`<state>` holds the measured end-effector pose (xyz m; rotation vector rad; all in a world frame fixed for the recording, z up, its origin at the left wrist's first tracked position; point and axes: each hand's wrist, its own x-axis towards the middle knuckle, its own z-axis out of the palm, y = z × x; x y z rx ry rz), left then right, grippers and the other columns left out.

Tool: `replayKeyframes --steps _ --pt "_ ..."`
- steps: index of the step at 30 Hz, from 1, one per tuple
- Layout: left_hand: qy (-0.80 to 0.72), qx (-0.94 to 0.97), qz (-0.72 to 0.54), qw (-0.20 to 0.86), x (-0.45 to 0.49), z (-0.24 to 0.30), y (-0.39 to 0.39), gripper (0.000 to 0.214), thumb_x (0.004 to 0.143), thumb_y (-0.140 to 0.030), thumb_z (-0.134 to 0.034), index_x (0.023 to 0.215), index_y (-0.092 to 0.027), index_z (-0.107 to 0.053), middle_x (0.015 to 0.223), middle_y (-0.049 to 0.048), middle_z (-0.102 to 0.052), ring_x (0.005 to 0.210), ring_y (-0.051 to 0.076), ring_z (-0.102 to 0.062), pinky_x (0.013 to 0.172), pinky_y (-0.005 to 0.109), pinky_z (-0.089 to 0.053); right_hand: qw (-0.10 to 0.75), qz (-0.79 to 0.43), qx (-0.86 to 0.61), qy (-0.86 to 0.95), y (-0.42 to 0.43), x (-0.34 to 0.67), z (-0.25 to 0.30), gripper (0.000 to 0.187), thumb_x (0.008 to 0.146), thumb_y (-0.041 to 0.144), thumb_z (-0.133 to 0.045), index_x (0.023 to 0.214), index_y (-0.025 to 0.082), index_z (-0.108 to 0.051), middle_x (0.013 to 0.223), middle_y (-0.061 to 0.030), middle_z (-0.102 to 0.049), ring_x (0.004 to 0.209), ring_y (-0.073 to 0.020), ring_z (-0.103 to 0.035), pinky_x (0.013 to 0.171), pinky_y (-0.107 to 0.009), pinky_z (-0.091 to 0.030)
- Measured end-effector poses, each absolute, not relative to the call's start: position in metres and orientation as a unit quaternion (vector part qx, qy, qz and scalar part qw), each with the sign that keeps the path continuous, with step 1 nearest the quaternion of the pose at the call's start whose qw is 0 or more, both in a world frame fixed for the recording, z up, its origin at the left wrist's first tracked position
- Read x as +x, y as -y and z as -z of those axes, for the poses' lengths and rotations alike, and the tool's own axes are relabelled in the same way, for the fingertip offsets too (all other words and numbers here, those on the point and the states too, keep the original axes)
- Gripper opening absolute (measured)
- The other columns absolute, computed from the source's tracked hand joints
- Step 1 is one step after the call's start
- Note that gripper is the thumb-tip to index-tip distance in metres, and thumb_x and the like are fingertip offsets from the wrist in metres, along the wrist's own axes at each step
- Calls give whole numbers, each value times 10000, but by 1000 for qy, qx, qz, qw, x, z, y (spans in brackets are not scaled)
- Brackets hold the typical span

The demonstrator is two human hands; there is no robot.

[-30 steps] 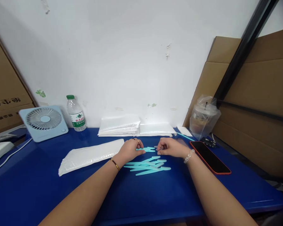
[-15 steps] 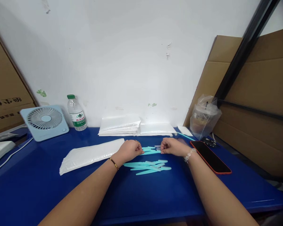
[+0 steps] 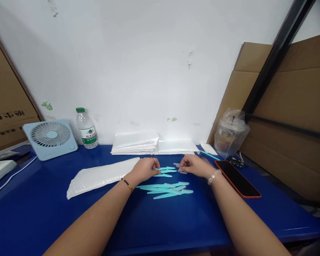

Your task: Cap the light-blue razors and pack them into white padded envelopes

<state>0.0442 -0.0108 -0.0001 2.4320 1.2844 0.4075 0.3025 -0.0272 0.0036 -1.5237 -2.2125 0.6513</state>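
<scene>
My left hand [image 3: 148, 168] is closed in a pinch on the handle end of a turquoise eyebrow razor [image 3: 168, 171]. More turquoise razors lie beside its fingertips. Across a small gap, my right hand [image 3: 192, 166] pinches a small translucent blade cap [image 3: 182, 172]; another translucent piece [image 3: 176, 165] shows just beyond its fingers. Nearer to me, a loose pile of turquoise razors [image 3: 170, 187] lies on the blue table [image 3: 160, 220]. A white padded mailer [image 3: 101, 176] lies flat to the left, its right end partly behind my left hand.
Stacked white mailers [image 3: 134, 143] lie against the wall. A blue fan [image 3: 52, 138] and a water bottle [image 3: 87, 129] stand back left. On the right are a phone [image 3: 237, 179], a bagged drink cup [image 3: 230, 133] and cardboard [image 3: 296, 106].
My hands have drawn slightly apart. The razor's right end, which was at my right fingertips, is now apart from them, and a translucent cap shows in my right hand.
</scene>
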Motion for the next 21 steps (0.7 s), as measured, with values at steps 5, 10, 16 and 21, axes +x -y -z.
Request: replayKeyframes --steps 5,10,16,21 --pt "-447 867 -137 172 47 5 10 118 702 -290 -563 755 -220 -642 726 -16 -639 642 123 -543 542 220 -314 144 -249 -436 853 46 266 -5 283 670 461 -662 713 181 -666 783 -19 -549 650 -117 -505 557 -217 -396" --pt "-430 864 -153 211 49 -2 17 325 771 -471 -481 793 -200 -660 734 2 -633 629 130 -522 544 229 -329 141 -264 -440 847 48 262 -3 213 715 390 -628 721 178 -637 786 -17 -537 623 -105 -489 535 -206 -390" --pt "-383 876 -144 256 51 -7 23 323 780 -456 -483 803 -192 -666 748 8 -628 625 123 -505 559 216 -351 198 -233 -465 831 38 284 -7 203 736 374 -610 725 171 -619 783 -22 -559 655 -117 -505 570 -216 -395" --pt "-402 876 -133 231 46 1 15 280 774 -420 -500 838 -200 -660 824 27 -636 731 158 -548 625 233 -389 182 -188 -548 794 29 303 -6 191 689 360 -650 701 169 -640 736 -31 -601 642 -134 -524 562 -227 -383"
